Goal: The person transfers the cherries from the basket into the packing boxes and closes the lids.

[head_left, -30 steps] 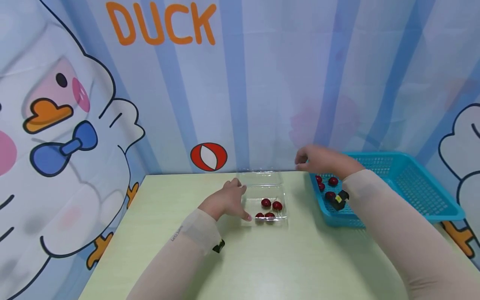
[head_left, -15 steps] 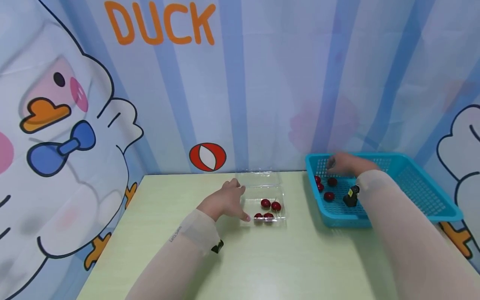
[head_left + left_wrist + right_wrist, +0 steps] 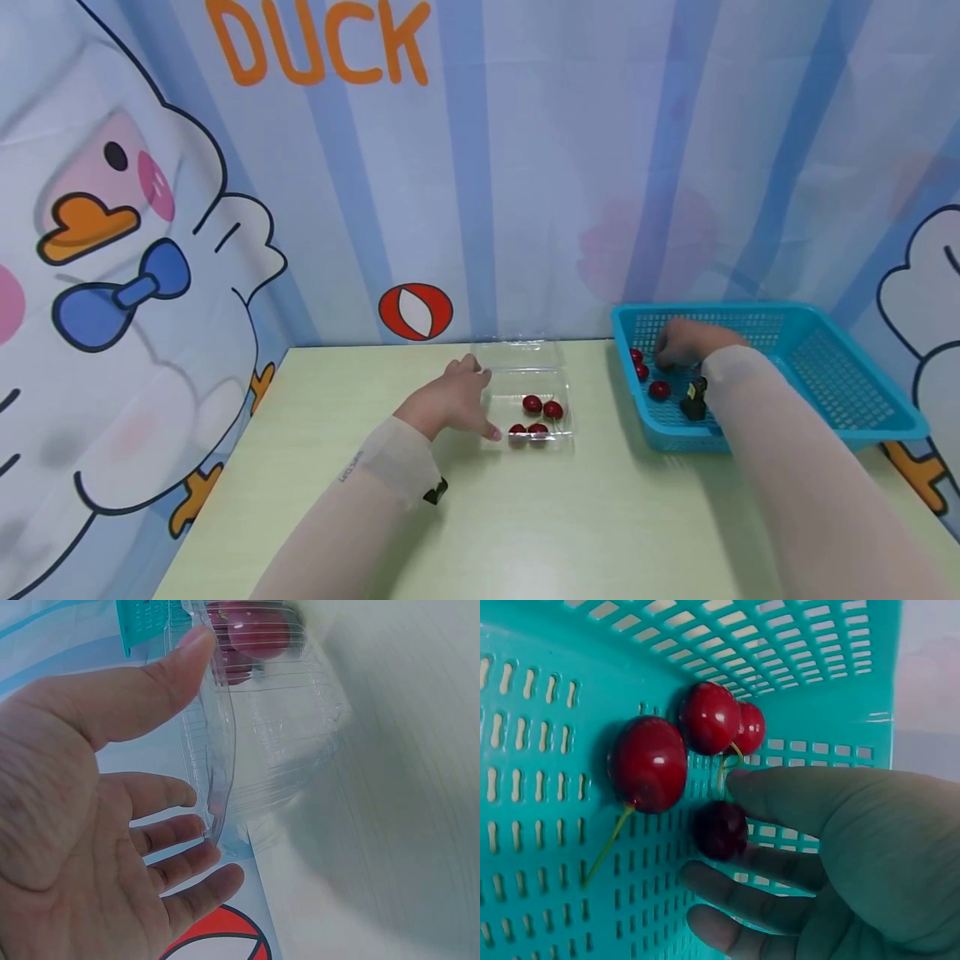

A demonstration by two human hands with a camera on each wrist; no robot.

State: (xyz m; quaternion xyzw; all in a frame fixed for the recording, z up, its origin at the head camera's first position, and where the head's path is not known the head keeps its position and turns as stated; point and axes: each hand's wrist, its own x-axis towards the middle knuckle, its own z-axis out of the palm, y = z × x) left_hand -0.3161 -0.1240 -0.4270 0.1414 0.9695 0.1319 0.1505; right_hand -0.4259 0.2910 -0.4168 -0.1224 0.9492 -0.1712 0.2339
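Observation:
My left hand (image 3: 452, 400) spreads at the left side of a clear plastic clamshell box (image 3: 504, 408), its fairly straight thumb and fingertips right at the rim. Several red cherries (image 3: 532, 405) lie inside the box; some show through its wall in the left wrist view. My right hand (image 3: 690, 342) reaches down into a blue-green plastic basket (image 3: 847, 333). In the right wrist view, a dark red cherry (image 3: 720, 830) sits between the thumb and the extended fingers, with the thumb tip just above it. Another cherry (image 3: 648, 763) with a green stem and two more cherries (image 3: 709, 718) lie close by.
The box's clear lid (image 3: 519, 356) stands open toward the back of the pale table (image 3: 525, 525). Behind the table hangs a printed curtain (image 3: 540, 167) with a duck picture. The basket's raised rim surrounds my right hand.
My right hand has moved right from above the basket's left rim and down among the cherries inside. The left hand has stayed at the box.

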